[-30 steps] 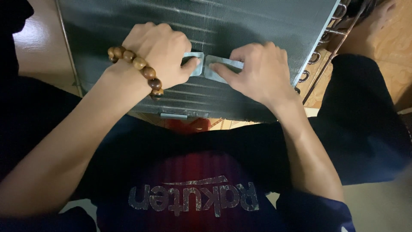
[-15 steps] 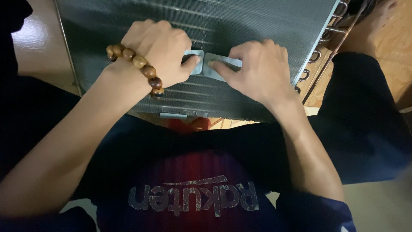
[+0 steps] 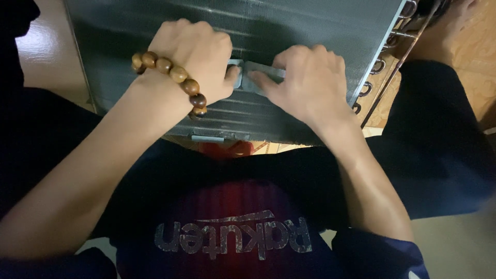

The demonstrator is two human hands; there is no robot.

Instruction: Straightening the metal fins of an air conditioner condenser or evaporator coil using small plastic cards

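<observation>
Both hands press on a small pale grey tool [image 3: 257,77], a flat two-part piece lying against the face of the finned coil panel [image 3: 310,26], about mid-height on that panel. The left hand [image 3: 194,59] is clenched, knuckles up, its thumb [image 3: 231,78] pushed against the left half of the tool; the rest of its fingers are curled under, and I cannot tell how much of the tool they wrap. The right hand [image 3: 310,82] is half closed over the right half, its thumb [image 3: 260,78] laid along the tool's lower edge and its fingertips folded over the upper edge. The two thumbs nearly meet at the middle of the tool.

Counted out: two hands, one tool in two halves, one panel. On the left wrist sits one bracelet of brown wooden beads [image 3: 173,82], just left of the tool; about eight beads show. At the panel's right edge runs a column of looped copper tube bends [image 3: 380,67], about five in sight. A small pale metal tab [image 3: 207,138] sticks out at the panel's lower edge, below the left hand, and something red [image 3: 227,149] peeks out just beneath that edge.

Against the views from a second and half a second ago, little has changed: the hands keep the same grip at the same spot on the panel, the left thumb only slightly shifted on the tool.
</observation>
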